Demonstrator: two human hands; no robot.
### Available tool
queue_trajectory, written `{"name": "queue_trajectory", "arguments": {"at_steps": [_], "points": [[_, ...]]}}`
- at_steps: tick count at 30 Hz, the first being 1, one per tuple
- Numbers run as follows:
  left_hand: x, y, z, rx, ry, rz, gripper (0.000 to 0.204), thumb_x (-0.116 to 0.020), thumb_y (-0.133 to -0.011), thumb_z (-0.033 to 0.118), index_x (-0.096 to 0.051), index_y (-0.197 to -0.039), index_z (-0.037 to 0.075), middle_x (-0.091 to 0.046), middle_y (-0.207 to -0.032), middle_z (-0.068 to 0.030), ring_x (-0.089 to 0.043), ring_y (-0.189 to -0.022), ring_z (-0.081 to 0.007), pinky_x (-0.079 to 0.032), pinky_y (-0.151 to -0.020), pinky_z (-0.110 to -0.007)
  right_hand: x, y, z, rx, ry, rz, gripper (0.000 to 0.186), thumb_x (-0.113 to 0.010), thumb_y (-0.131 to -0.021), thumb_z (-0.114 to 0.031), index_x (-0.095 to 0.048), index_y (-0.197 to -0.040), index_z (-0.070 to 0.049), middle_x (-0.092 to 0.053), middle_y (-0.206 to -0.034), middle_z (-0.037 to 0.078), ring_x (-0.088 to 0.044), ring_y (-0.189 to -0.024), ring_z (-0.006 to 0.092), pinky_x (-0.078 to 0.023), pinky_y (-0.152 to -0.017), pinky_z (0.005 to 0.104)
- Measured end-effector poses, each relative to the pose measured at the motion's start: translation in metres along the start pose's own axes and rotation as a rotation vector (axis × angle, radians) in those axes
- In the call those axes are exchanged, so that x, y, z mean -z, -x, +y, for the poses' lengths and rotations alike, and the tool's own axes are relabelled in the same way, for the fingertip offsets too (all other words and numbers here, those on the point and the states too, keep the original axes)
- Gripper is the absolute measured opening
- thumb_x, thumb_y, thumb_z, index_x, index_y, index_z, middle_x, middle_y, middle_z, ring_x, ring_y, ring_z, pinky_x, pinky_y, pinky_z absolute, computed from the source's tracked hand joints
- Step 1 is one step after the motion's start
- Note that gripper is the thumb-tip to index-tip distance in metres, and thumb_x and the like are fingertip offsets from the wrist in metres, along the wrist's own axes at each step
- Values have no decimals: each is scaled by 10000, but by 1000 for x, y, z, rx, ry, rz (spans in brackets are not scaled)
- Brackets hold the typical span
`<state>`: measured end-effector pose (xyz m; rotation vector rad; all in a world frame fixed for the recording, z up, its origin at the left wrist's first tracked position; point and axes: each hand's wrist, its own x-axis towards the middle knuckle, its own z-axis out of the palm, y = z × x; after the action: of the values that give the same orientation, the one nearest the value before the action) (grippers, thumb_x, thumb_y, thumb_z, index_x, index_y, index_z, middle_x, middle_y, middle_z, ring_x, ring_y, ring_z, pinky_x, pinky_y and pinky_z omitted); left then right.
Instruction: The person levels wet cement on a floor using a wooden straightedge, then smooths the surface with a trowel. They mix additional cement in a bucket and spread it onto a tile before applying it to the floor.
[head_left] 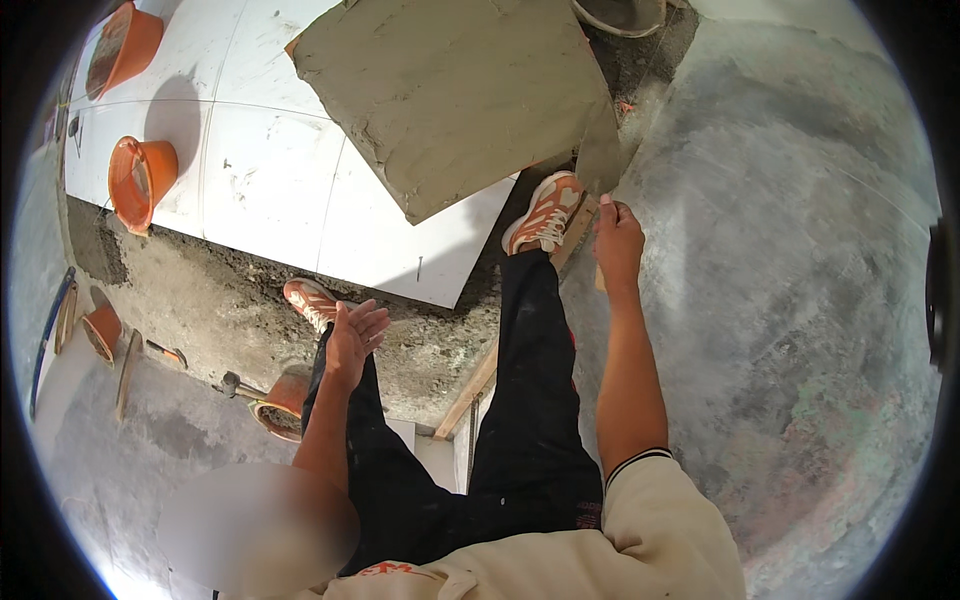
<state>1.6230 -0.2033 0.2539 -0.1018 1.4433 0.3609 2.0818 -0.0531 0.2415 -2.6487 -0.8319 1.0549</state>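
Observation:
My right hand [620, 240] is closed around the handle of a trowel. Its flat grey blade [599, 150] points away from me, at the right edge of a large tile whose upturned face carries a smoothed layer of grey mortar [450, 90]. The coated tile lies over white floor tiles [265, 165], at an angle to them. My left hand [357, 338] is empty, its fingers stretched out, above my left shoe and short of the white tiles' near edge. My feet stand apart on the rough strip along that edge.
Two orange buckets [142, 182] [125, 48] stand on the white tiles at left. Nearer are a mortar-stained bucket [282, 405], a hammer-like tool [238, 386] and a small orange container [102, 331]. A wooden strip [468, 390] lies between my legs. Grey concrete [770, 270] spreads at right.

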Motion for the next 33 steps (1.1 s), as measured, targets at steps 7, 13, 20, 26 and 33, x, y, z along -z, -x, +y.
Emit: {"name": "queue_trajectory", "arguments": {"at_steps": [7, 13, 20, 26, 33], "points": [[-14, -13, 8, -11, -20, -56, 848, -249, -1097, 710, -470, -1578, 47, -612, -1490, -154, -564, -1383, -273, -367, -1175, -456, -5, -23, 22, 7, -14, 111, 463, -544, -1093, -421, -714, -1047, 8, -747, -909, 195, -727, -808, 373, -559, -745, 479], [-11, -11, 9, 1, -35, -13, 841, -240, -1099, 707, -481, -1572, 55, -629, -1466, -151, -580, -1357, -267, -381, -1153, -451, -3, 19, 2, -158, -478, 31, 405, -554, -1108, -402, -674, -1064, -18, -581, -729, 39, -574, -558, 123, -486, -502, 318], [-1, -5, 4, 3, -20, -6, 850, -222, -1099, 707, -484, -1572, 52, -617, -1483, -168, -563, -1386, -291, -360, -1187, -466, -42, 45, -43, -88, -511, -232, 434, -570, -1110, -422, -658, -1106, 4, -570, -726, 17, -537, -517, 112, -444, -456, 292], [19, 1, 0, -25, -12, 16, 867, -226, -1093, 716, -475, -1579, 42, -608, -1496, -176, -554, -1403, -304, -345, -1206, -478, -54, 39, -68, -16, -512, -161, 406, -561, -1112, -394, -672, -1083, -4, -572, -725, 11, -541, -516, 113, -439, -458, 301], [43, 13, -5, -25, 44, 80, 877, -234, -1088, 720, -455, -1589, 35, -593, -1512, -174, -553, -1403, -298, -352, -1202, -464, -39, 41, -90, 75, -334, -244, 403, -560, -1109, -397, -673, -1074, -11, -559, -709, 7, -525, -502, 100, -442, -451, 299]]}}
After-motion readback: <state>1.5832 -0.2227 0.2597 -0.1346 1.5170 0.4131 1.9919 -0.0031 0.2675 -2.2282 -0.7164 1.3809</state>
